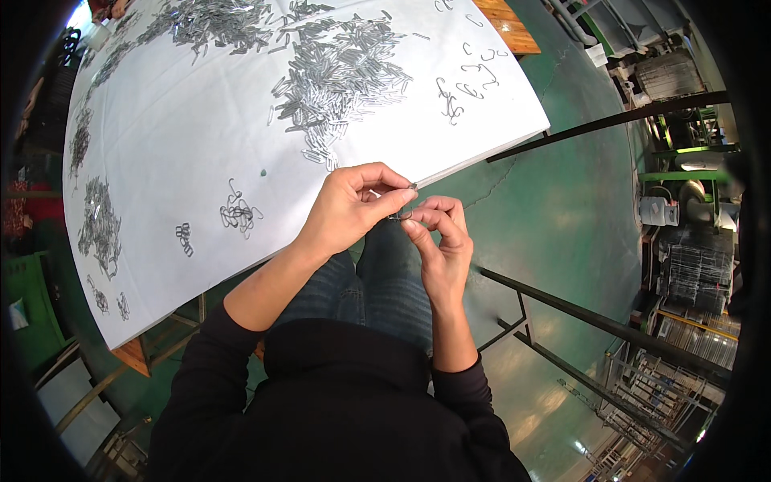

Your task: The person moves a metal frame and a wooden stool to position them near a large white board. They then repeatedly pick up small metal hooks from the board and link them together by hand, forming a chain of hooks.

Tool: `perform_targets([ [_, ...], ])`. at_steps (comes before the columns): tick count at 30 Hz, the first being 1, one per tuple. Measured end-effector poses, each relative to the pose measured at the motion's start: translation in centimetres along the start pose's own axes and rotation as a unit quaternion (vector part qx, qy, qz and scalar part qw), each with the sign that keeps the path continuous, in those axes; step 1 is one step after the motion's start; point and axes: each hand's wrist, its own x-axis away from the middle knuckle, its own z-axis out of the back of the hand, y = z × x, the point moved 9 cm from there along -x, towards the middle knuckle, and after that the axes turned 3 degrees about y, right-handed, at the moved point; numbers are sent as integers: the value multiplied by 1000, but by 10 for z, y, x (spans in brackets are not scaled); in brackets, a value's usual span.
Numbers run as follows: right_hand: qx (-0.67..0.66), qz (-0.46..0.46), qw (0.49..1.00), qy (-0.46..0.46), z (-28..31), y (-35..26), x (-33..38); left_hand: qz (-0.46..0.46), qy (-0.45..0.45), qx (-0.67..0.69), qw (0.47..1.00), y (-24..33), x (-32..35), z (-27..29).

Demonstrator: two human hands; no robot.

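Observation:
Above my lap, just off the table's near edge, both hands meet on small dark wire hooks. My left hand pinches with thumb and forefinger, a bit of metal showing at the fingertips. Thumb and fingers of my right hand close on the curved wire from the right. How the pieces join is too small to tell. On the white-covered table beyond lies a big pile of flat silver metal clips. Loose dark hooks are scattered to its right.
Left of my hands lie a small tangle of hooks and a short linked bunch. More metal pieces line the far left side. To the right are green floor, dark metal bars and a grey gas cylinder.

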Motion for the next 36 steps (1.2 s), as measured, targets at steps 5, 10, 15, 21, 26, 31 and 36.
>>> perform_targets([
  [5,-1,1,1000,-2,0,1,1,0,30,-17,999,-8,-8,13],
  [10,-11,9,1000,-2,-1,3,3,46,53,2,998,-21,-18,34],
  [15,15,12,1000,-5,-2,3,5,29,22,36,999,-14,-7,19],
  [21,41,30,999,-8,-2,-1,4,-17,21,-34,999,6,7,3],
  [26,40,26,999,-5,-1,1,4,-63,37,-68,995,18,14,-1],
  [31,55,29,998,0,3,6,3,-65,33,-125,989,21,18,-4],
  [36,51,22,998,-5,4,13,3,-163,57,-152,973,34,21,-8],
])
